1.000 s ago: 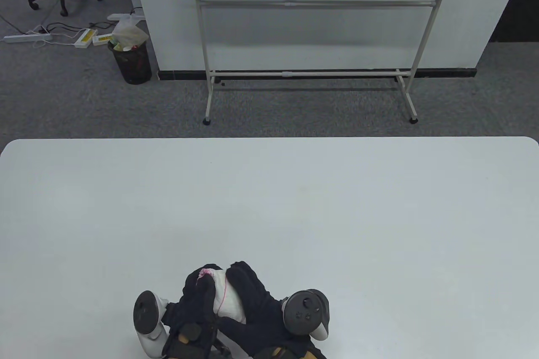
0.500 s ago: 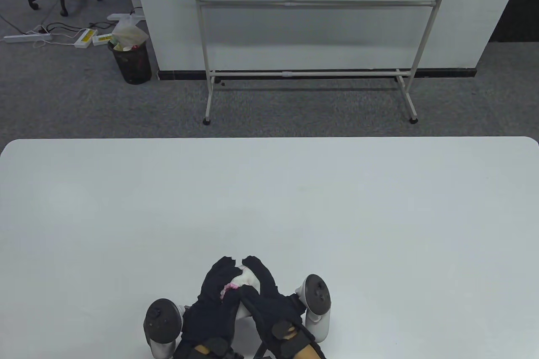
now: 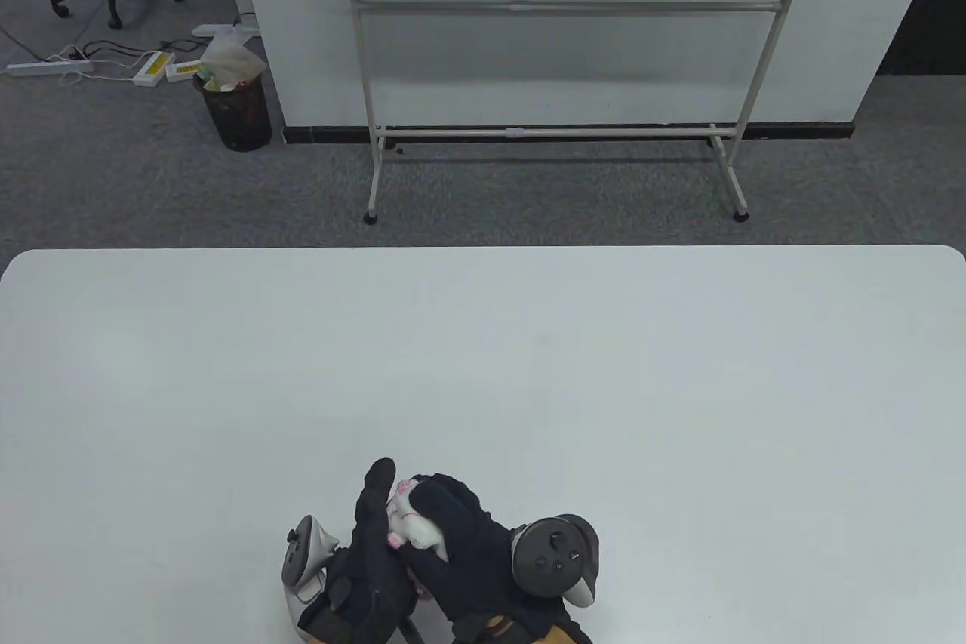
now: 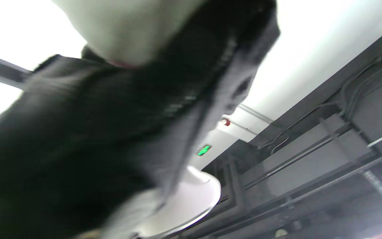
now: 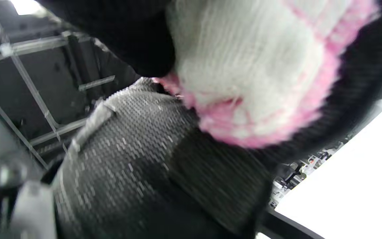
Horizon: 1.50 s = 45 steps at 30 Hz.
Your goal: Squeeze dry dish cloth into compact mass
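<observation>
Hands are squeezing a bunched cloth at the tabletop's [image 3: 483, 372] near edge.
Left hand [image 3: 370, 561] is pressing the white-and-pink dish cloth [image 3: 411, 523] from the left; right hand [image 3: 468, 546] is curling over it, gripping it from the right.

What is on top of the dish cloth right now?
The right hand lies over the dish cloth, with the left hand pressed against its left side. Only a white and pink strip shows; the rest is covered by the gloves.
</observation>
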Motion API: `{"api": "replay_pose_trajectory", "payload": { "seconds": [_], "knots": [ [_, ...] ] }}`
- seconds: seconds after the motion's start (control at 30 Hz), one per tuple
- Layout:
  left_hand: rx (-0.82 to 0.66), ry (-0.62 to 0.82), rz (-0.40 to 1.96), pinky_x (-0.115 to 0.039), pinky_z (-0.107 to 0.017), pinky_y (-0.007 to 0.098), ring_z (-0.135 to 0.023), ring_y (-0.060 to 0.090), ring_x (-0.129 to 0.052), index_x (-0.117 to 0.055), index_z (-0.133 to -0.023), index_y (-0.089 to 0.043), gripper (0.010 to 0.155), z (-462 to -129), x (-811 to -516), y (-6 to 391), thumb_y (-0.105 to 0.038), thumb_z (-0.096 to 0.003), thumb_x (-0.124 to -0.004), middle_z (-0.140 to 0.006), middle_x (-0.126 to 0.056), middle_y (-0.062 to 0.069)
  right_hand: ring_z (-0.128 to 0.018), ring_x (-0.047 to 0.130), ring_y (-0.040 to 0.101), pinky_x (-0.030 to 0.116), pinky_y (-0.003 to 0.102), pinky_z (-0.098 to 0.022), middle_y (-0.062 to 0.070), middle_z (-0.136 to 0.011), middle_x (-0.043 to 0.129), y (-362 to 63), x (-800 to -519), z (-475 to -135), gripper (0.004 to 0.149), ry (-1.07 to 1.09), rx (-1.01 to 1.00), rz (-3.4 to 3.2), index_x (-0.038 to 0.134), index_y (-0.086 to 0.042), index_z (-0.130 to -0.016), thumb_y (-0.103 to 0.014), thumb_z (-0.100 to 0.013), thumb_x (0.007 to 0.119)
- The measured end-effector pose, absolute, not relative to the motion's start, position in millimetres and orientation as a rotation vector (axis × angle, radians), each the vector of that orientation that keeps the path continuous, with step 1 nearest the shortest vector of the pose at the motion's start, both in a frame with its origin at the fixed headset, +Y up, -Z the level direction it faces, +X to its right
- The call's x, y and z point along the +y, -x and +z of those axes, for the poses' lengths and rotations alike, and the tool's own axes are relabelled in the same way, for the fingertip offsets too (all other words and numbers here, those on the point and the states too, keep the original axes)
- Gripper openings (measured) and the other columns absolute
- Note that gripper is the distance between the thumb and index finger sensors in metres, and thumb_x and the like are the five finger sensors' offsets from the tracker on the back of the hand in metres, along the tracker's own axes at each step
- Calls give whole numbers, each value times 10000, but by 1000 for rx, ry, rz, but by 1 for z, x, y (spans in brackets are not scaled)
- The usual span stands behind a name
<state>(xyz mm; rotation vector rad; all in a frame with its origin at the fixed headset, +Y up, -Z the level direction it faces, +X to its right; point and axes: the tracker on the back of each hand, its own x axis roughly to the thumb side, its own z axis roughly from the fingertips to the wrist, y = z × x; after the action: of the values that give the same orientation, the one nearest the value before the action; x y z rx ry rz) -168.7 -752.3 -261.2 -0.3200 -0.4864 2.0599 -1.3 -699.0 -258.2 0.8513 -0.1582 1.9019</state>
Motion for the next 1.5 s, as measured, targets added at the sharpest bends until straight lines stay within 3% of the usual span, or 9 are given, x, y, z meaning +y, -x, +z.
{"api": "replay_pose_trajectory", "payload": {
  "seconds": [0.1, 0.2, 0.33, 0.5, 0.67, 0.8, 0.93, 1.07, 1.5],
  "knots": [
    [-465, 263, 2063, -453, -714, 636, -989, 599, -207, 78, -1025, -311, 777, -263, -751, 179, -714, -581, -416, -1088, 42, 211, -1036, 337, 450, 335, 674, -710, 151, -1080, 261, 9, -700, -254, 672, -923, -155, 2083, 330, -305, -1053, -515, -525, 690],
    [-414, 219, 2007, -623, -676, 543, -959, 446, -576, -222, -1084, -279, 679, -264, -750, 187, -664, -598, -497, -1112, -248, 198, -1078, 217, 377, 207, 672, -720, 72, -1127, 260, 11, -700, -254, 671, -955, -176, 2113, 367, -304, -1064, -538, -514, 673],
    [-377, 154, 1947, -788, -555, 406, -761, 242, -833, -419, -1004, -296, 561, -267, -746, 192, -643, -588, -567, -955, -607, 95, -1084, 296, 378, 278, 677, -721, 47, -1132, 281, 9, -698, -253, 669, -979, -210, 2033, 407, -291, -1065, -548, -511, 680],
    [-328, 7, 1869, -823, -519, 380, -686, 193, -885, -506, -921, -310, 454, -264, -736, 193, -611, -591, -589, -847, -713, 29, -1066, 335, 416, 331, 675, -719, 58, -1127, 202, 8, -705, -254, 692, -926, -136, 1903, 316, -351, -1071, -532, -517, 689],
    [-366, -169, 1737, -807, -558, 380, -728, 188, -862, -373, -983, -274, 500, -258, -723, 199, -535, -607, -574, -878, -670, 16, -1053, 312, 471, 336, 696, -707, 108, -1110, 130, 6, -720, -262, 895, -746, 66, 1726, 105, -277, -1044, -603, -496, 734],
    [-390, -250, 1591, -773, -580, 426, -768, 269, -831, -260, -1031, -243, 568, -258, -717, 201, -425, -595, -575, -1020, -502, 90, -978, 495, 536, 543, 654, -658, 193, -1093, 156, 10, -735, -271, 976, -684, 375, 1489, 49, -241, -1026, -614, -460, 751],
    [-424, -242, 1543, -703, -619, 439, -843, 315, -699, -318, -1041, -239, 556, -255, -715, 193, -453, -590, -562, -1072, -336, 126, -747, 807, 503, 743, 600, -485, 303, -1013, 427, 3, -727, -274, 875, -579, 182, 1505, 304, -134, -1055, -498, -446, 816],
    [-449, -250, 1455, -639, -646, 455, -876, 313, -619, -317, -1049, -245, 574, -250, -712, 182, -485, -586, -557, -1087, -284, 112, -674, 866, 478, 770, 579, -430, 279, -975, 556, -8, -720, -274, 732, -576, 71, 1574, 447, -123, -1044, -433, -477, 792],
    [-478, -213, 1459, -346, -742, 601, -1057, 403, -289, -272, -1077, -278, 613, -249, -712, 181, -537, -585, -531, -1144, -179, 101, -906, 662, 496, 602, 633, -629, 192, -1061, 469, -12, -707, -266, 652, -639, -159, 1710, 453, -178, -1054, -385, -515, 755]
  ]
}}
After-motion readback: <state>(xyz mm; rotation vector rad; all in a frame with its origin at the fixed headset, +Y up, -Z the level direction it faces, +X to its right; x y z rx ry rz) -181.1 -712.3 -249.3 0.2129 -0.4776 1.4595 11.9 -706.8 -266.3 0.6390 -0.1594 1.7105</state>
